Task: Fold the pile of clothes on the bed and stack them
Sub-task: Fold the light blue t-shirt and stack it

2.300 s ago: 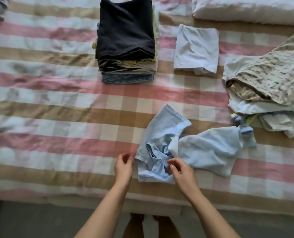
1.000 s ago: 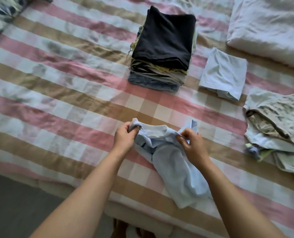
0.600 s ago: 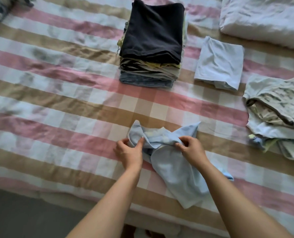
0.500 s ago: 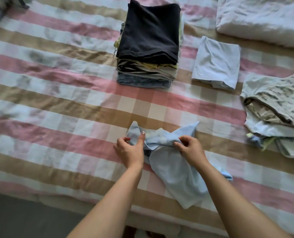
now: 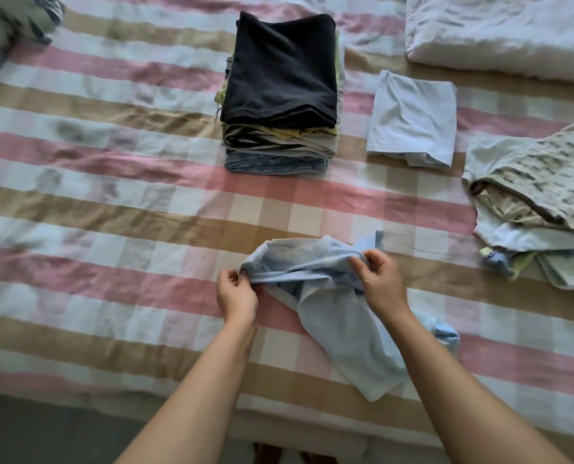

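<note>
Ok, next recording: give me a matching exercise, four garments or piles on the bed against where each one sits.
Things:
1. black top
2. light blue shirt
3. folded pale garment
4. unfolded pile

Places:
A. far right of the bed
B. held in both hands
C. alone, right of the tall stack
D. top of the tall stack

Pairs: 1-D, 2-B, 3-C, 4-A

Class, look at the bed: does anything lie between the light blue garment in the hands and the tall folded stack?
Nothing visible does. Only bare checked bedsheet lies between the light blue garment and the folded stack.
</note>
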`<state>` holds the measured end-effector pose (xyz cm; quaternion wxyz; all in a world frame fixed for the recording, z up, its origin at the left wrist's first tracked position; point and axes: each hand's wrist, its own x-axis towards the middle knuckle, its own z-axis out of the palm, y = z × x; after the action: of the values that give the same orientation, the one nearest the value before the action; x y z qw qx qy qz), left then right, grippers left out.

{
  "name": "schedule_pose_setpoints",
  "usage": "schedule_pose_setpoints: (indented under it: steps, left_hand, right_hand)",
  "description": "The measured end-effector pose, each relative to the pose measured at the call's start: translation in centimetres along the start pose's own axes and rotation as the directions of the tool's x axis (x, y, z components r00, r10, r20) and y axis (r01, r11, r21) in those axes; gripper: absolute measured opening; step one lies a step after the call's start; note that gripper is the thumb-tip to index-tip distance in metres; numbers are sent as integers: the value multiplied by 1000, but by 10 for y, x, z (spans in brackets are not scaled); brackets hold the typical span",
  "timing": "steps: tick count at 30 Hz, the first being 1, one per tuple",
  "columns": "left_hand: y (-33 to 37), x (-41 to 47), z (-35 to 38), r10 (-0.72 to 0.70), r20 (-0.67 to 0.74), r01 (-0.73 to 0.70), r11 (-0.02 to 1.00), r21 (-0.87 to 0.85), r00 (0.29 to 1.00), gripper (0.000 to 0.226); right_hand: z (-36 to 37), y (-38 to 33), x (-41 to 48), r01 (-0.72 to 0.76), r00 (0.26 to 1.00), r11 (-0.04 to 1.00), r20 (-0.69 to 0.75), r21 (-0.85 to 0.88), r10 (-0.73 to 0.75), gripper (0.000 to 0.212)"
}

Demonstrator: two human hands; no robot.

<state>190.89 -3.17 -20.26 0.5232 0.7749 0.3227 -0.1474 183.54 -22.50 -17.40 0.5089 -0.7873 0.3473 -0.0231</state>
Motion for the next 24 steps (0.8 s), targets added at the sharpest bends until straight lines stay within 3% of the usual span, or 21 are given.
schedule_pose_setpoints:
  steps: [3, 7, 11, 15, 18, 21, 24]
  left_hand:
    - [13, -1, -11, -45, 29, 51, 973, -225, 999, 15]
    - [51, -9, -24, 129, 69, -112, 973, -203, 989, 19]
    - [97, -38, -50, 424, 182, -430, 903, -11, 887, 15]
    - [130, -67, -85, 603, 326, -681, 694, 235, 728, 14]
    - [147, -85, -109, 539, 482, -699, 666, 259, 691, 18]
    - [156, -92, -130, 415, 607, -602, 787, 135, 678, 21]
    - [155, -85, -126, 369, 652, -562, 820, 108, 662, 20]
  right_hand:
    - [-20, -9, -4, 62, 983, 998, -175, -3, -62, 12]
    - [-55, -36, -12, 173, 946, 985, -276, -3, -167, 9]
    - [-94, -72, -30, 233, 959, 971, -180, 52, -221, 20]
    - [-127, -91, -58, 24, 999, 988, 18, 155, -27, 23]
    - [-150, -104, -84, -107, 991, 961, 108, 253, 81, 25]
    - [-171, -114, -105, -138, 981, 915, 182, 379, 73, 25]
    - [-174, -108, -101, -151, 969, 929, 237, 338, 71, 23]
